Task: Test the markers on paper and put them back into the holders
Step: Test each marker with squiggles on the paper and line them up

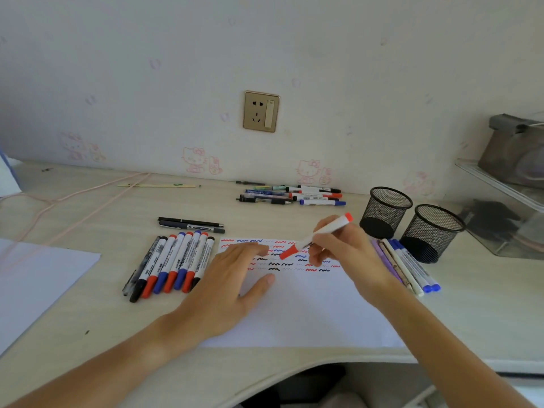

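Pale desk (294,213), paper sheet (300,313), marker row (173,263), two mesh holders (412,222), loose pens (291,195)

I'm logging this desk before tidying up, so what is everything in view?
paper: one, white with red, blue and black squiggles, desk centre
spare sheet: one, white, left edge
held marker: one, white and red, over the paper
marker row: about eight, red, blue, black, left of the paper
two pens: black and grey, behind the row
far pile: mixed pens, by the wall
thin pens: about five, purple, white, blue, right of the paper
holders: two, black mesh, right
socket: one, gold, wall
cable: pink, left
left hand: flat on the paper
right hand: grips the held marker
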